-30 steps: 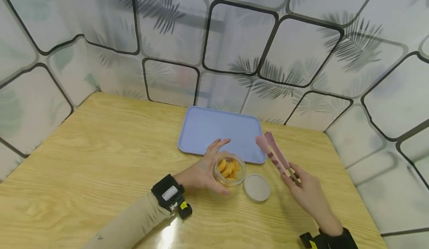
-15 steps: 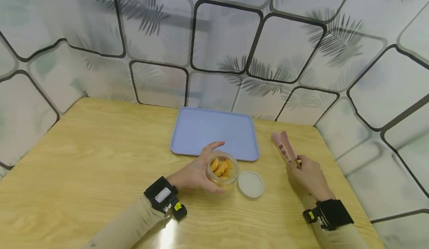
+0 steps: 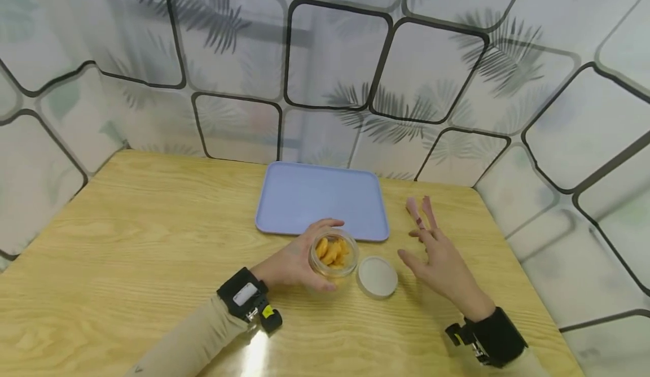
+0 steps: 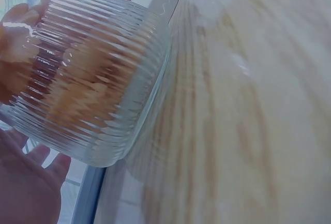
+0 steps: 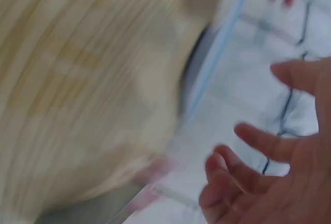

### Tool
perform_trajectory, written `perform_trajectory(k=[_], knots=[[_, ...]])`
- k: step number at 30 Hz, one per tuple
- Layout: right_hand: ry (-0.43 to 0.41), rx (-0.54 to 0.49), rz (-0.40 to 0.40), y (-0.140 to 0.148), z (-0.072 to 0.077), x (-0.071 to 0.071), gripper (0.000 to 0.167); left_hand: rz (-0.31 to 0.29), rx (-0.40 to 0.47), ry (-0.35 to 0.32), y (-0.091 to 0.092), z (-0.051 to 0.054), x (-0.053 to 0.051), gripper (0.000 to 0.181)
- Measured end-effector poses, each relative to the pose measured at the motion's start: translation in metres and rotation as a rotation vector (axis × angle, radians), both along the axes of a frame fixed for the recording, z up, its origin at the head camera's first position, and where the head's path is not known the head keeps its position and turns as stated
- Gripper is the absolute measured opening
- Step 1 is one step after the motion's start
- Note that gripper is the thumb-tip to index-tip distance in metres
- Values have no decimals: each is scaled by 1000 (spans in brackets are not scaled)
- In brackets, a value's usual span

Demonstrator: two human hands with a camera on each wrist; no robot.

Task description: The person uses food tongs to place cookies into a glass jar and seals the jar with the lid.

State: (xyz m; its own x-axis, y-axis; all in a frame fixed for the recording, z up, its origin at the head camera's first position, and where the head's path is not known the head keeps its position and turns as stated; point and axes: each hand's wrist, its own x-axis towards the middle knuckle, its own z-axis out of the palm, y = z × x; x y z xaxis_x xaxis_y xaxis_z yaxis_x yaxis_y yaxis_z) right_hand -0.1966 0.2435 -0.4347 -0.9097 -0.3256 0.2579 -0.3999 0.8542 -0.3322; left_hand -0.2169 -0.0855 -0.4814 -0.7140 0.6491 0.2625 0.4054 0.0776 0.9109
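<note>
My left hand (image 3: 294,261) holds a ribbed clear glass jar (image 4: 98,74) by its side, thumb and fingers curved around it. The jar has no lid on, and orange-yellow slices (image 3: 332,251) lie inside. Just to the jar's right, a round whitish lid (image 3: 377,277) rests on the table. Pink tongs (image 3: 414,210) lie right of the tray, partly hidden behind the fingers of my right hand (image 3: 447,264). That hand is spread, with nothing gripped in it. In the right wrist view the tongs (image 5: 150,175) are only a pink blur.
A shallow blue tray (image 3: 322,196) lies behind the jar, close to the patterned curtain (image 3: 244,126) at the table's back edge. The wooden table (image 3: 152,219) extends to the left. Another curtain side (image 3: 609,241) borders the table on the right.
My right hand has lowered the pink tongs to the table, let go of them and moved slightly left with fingers spread. The left hand has kept its hold on the jar.
</note>
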Motion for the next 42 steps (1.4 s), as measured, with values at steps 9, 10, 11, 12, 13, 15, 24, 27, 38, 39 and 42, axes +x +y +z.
perform_trajectory(k=[9, 10, 11, 12, 13, 15, 24, 27, 38, 39, 42], knots=[[-101, 237, 158, -52, -4, 18, 82, -4, 30, -48, -6, -2, 1, 92], [-103, 258, 156, -53, -5, 19, 85, -11, 32, -57, -5, -2, 1, 93], [-99, 268, 154, -53, -6, 21, 87, -20, 37, -66, -3, -2, 1, 93], [-100, 274, 146, -53, -8, 22, 87, -30, 43, -82, -1, -2, 1, 93], [-106, 275, 136, -51, -9, 23, 85, -40, 48, -93, 2, -2, 0, 93], [-111, 266, 137, -49, -10, 25, 79, -52, 57, -110, 7, -3, 1, 90], [33, 41, 150, -50, 15, 17, 63, -76, 91, -143, 6, -2, 2, 85], [146, -13, 229, -57, 28, 11, 61, -79, 99, -152, 3, -1, 1, 86], [360, 41, 303, -77, 45, 0, 58, -85, 82, -156, -1, 1, 1, 86], [340, 38, 323, -80, 47, 0, 59, -86, 76, -148, 0, 1, 1, 86], [252, 23, 415, -89, 50, 3, 62, -95, 59, -131, 1, 1, 0, 87]])
